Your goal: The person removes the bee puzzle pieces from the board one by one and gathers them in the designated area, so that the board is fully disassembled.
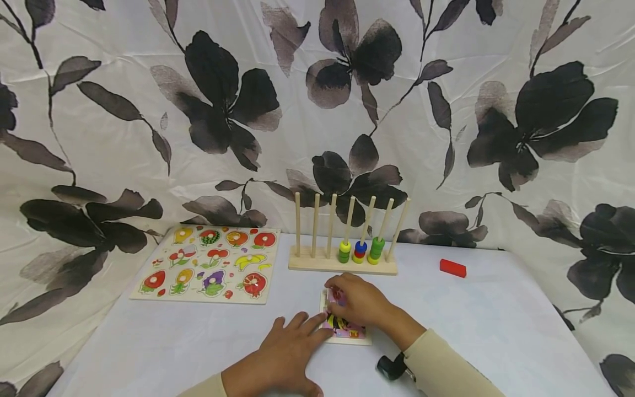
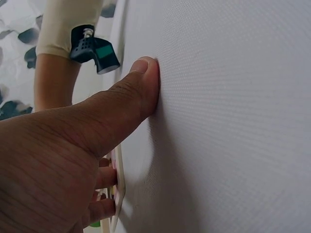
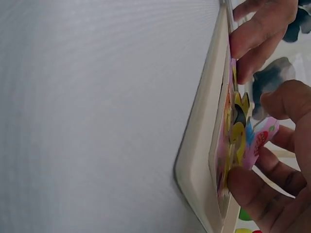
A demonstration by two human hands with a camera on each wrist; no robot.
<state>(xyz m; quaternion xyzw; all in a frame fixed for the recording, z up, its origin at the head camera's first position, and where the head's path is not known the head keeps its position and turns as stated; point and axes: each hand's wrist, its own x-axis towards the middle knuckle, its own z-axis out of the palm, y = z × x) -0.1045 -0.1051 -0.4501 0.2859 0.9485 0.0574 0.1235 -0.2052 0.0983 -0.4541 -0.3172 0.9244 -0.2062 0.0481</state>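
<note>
A small wooden jigsaw puzzle [image 1: 354, 333] with a pale frame and a pink, yellow and black picture lies on the white table. My right hand [image 1: 364, 300] is over its upper part, fingers curled, and pinches a pink puzzle piece [image 3: 262, 141] with a red print. That piece stands tilted up from the board in the right wrist view. Beside it, a yellow and black piece [image 3: 238, 131] also sits raised. My left hand [image 1: 290, 350] lies spread, its fingertips on the puzzle's left edge. Its thumb [image 2: 141, 82] reaches down to the tabletop.
A fruit peg board [image 1: 233, 300] lies at the back left. Behind the puzzle stands a wooden rack [image 1: 342, 266] of upright pegs, some bearing coloured rings. A red block [image 1: 452, 268] is at the right. Floral cloth [image 1: 347, 127] hangs behind the table.
</note>
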